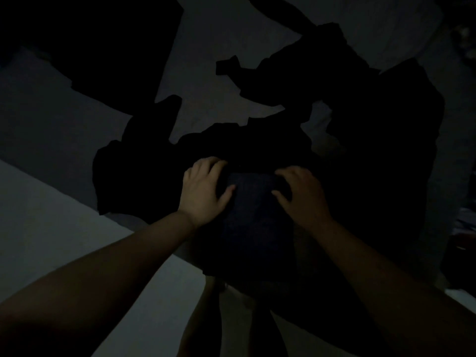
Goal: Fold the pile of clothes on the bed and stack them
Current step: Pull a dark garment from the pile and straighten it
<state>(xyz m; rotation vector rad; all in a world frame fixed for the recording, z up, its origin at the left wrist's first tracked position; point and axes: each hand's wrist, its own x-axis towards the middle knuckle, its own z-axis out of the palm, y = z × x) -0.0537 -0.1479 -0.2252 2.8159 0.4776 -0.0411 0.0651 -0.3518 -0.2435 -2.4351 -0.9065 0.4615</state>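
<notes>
The room is very dark. A dark blue garment [255, 222] lies over the near edge of the bed [206, 73], part of it hanging down in front of me. My left hand [203, 189] grips its upper left edge, with cloth bunched between thumb and curled fingers. At the upper right edge my right hand [301, 194] holds it the same way. Behind my hands, a jumble of black clothes [270, 145] spreads across the pale sheet; single items cannot be told apart.
More dark clothing [85, 47] covers the far left of the bed, and a large dark piece [386, 150] lies on the right. A pale surface [51, 228] lies at lower left. My legs [206, 318] stand against the bed edge.
</notes>
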